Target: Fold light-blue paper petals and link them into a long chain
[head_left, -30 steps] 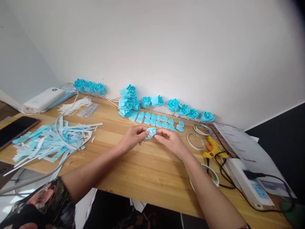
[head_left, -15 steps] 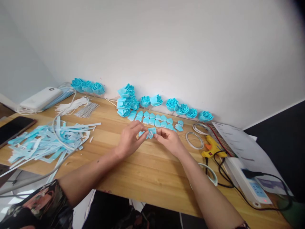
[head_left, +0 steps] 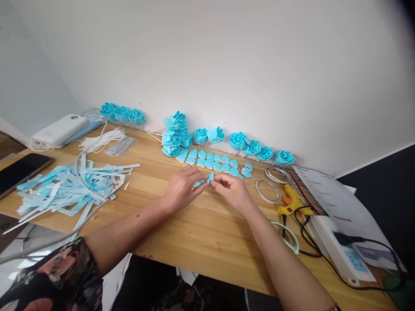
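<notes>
Between my two hands is a small piece of light-blue fabric, folded narrow and pinched at its edges. My left hand grips it from the left with thumb and fingers closed. From the right, my right hand pinches the same piece between thumb and forefinger. Just beyond my hands, blue petal pieces lie in two rows on the wooden table. Finished blue fabric flowers lean along the wall behind them, and more flowers are stacked to the left.
Blue and white strips are heaped on the left, beside a phone, a power bank and white cords. At right are tape rolls, a yellow glue gun, a power strip with black cable and a paper sheet.
The fabric piece between my hands showed a wider, open face before; now it looks folded narrower. My fingers stay pinched on it. The whole view has shifted slightly.
</notes>
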The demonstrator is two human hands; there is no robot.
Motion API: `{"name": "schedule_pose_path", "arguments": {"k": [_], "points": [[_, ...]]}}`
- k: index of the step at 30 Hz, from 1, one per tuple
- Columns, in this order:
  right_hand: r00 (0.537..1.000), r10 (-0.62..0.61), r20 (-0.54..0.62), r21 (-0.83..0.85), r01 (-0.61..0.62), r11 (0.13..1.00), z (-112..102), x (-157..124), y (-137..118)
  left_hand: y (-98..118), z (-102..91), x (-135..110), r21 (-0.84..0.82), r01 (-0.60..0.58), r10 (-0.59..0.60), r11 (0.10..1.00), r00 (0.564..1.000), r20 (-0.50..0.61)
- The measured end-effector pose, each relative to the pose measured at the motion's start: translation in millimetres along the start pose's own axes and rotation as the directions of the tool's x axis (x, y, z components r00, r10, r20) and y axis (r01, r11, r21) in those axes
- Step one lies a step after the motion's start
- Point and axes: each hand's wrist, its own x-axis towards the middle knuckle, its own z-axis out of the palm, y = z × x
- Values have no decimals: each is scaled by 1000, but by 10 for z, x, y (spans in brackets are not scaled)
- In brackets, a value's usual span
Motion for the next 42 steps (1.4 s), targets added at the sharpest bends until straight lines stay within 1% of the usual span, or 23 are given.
{"name": "schedule_pose_path", "arguments": {"k": [4,8,14,20,25,29,32,37,42], "points": [[1000,-11,-9,-67,10,998,20,-8,-27,22,-16,12,122,-85,83,989,996,16],[999,-32,-1,-113,32,993,28,-16,-59,34,-12,3,179,-105,100,978,994,36],[998,-68,3,-164,68,984,22,-18,-70,24,14,-8,140,-94,90,986,995,35],[998,-63,10,-169,63,984,22,-21,-65,12,19,-9,99,-77,75,992,997,24],[998,-59,8,-169,60,984,24,-22,-51,9,16,-1,112,-88,85,990,996,32],[999,-51,14,-181,53,982,21,-26,-60,25,6,2,103,-71,67,992,997,41],[999,-50,14,-177,52,983,21,-29,-67,34,6,0,55,-34,32,998,999,34],[998,-57,-5,-180,55,982,19,-26,-63,0,25,-2,-79,60,-58,995,998,30],[998,-68,-7,-166,66,984,13,-16,-56,-41,46,1,-103,56,-55,993,998,10]]}}
